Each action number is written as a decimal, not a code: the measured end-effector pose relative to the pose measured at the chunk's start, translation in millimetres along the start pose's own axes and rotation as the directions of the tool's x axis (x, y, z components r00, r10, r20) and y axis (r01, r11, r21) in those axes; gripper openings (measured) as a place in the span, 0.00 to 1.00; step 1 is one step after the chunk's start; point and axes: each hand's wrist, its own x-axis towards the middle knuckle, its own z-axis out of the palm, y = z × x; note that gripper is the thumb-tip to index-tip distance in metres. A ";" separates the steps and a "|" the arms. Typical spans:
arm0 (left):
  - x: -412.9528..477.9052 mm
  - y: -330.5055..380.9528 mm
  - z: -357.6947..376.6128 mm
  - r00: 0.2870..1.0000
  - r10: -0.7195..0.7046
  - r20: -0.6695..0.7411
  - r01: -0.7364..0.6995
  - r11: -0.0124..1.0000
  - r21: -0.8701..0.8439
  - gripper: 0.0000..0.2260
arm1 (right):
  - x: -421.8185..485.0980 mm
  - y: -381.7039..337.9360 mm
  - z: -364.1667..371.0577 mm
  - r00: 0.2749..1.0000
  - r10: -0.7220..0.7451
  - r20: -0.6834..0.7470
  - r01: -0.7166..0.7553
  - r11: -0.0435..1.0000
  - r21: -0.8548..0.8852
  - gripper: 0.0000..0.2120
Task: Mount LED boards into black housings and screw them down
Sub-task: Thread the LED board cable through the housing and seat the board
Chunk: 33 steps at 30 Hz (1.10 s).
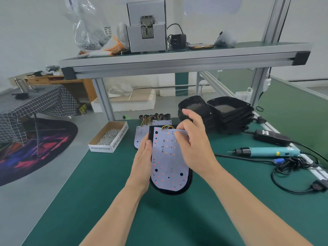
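Right of the black oval plastic housing [190, 176], on the green counter [106, 201]: a teal electric screwdriver [266, 151] lying flat, a black power brick [271, 137] beyond it, tangled black cables [291, 162] nearer. Beyond the housing to the right, two stacks of empty black housings [230, 114], the nearer stack partly hidden behind the right grip [193, 144]. Just beyond the housing to the left, spare white boards [139, 137] with coloured wires, partly covered. Left of the housing, an open white cardboard box [101, 148] holding a heap of small silver screws [108, 134]. High above the housing, a shelf [177, 57] carrying a grey box-shaped machine [147, 32] and a clear plastic bag [85, 23] of metal bits.

Over the housing itself, a white round-ended LED board [168, 157] dotted red and orange, hiding nearly all the inside, only the black rim showing. Left grip [143, 155] curled round the housing's left edge, thumb along the board. Right grip pinching the board's far right corner between thumb and fingers. Housing resting on the counter or lifted: unclear.
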 end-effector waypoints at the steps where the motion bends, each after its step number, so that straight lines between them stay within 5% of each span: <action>1: -0.6 -0.1 0.8 1.000 0.007 -0.016 -0.007 1.000 -0.009 0.18 | -1.0 0.0 0.9 0.999 -0.038 -0.011 0.037 0.999 -0.022 0.07; 6: -2.5 -2.3 1.9 0.992 0.083 -0.100 -0.088 0.995 -0.053 0.16 | 5.0 6.1 0.1 0.994 -0.099 0.043 0.102 0.992 -0.074 0.06; 11: 1.0 -0.9 4.0 0.995 0.100 -0.029 -0.100 0.995 -0.014 0.11 | 5.8 8.2 -4.2 0.991 -0.135 0.022 0.137 0.988 -0.074 0.03; 14: 2.8 0.2 2.6 0.996 0.088 -0.024 -0.090 0.994 -0.063 0.11 | 0.1 5.9 -4.9 0.977 -0.213 -0.022 0.212 0.976 -0.042 0.21; 16: 2.5 -1.1 -1.5 0.998 0.068 -0.017 -0.069 0.993 -0.101 0.11 | 0.3 8.8 -6.5 0.993 -0.117 -0.033 0.120 0.989 0.085 0.32; 18: 0.6 -3.1 -4.6 0.998 0.053 -0.024 -0.056 0.992 -0.116 0.12 | 3.6 10.7 -14.0 0.989 0.144 0.029 -0.146 0.965 0.216 0.28; 20: -0.7 -6.0 -6.8 0.998 0.052 -0.018 -0.054 0.993 -0.108 0.14 | 6.7 16.6 -18.9 0.945 0.298 0.137 -0.316 0.939 0.139 0.16; 22: -0.9 -6.5 -7.4 0.999 0.042 -0.003 -0.042 0.992 -0.122 0.13 | 6.2 23.4 -19.5 0.942 0.297 0.156 -0.310 0.948 0.070 0.10; 29: 4.6 0.0 -1.7 1.000 0.009 -0.022 -0.012 0.988 -0.156 0.09 | -3.6 24.9 -8.8 0.969 0.229 0.090 -0.242 0.953 0.181 0.14; 31: 5.0 2.1 -3.1 1.000 -0.011 -0.010 0.009 0.981 -0.195 0.10 | -1.9 24.2 -10.9 0.956 0.233 0.181 -0.264 0.949 0.174 0.11; 33: 6.3 4.3 -8.5 0.998 -0.060 0.024 0.064 0.964 -0.258 0.10 | 1.8 23.6 -20.7 0.906 0.283 0.314 -0.396 0.829 0.394 0.06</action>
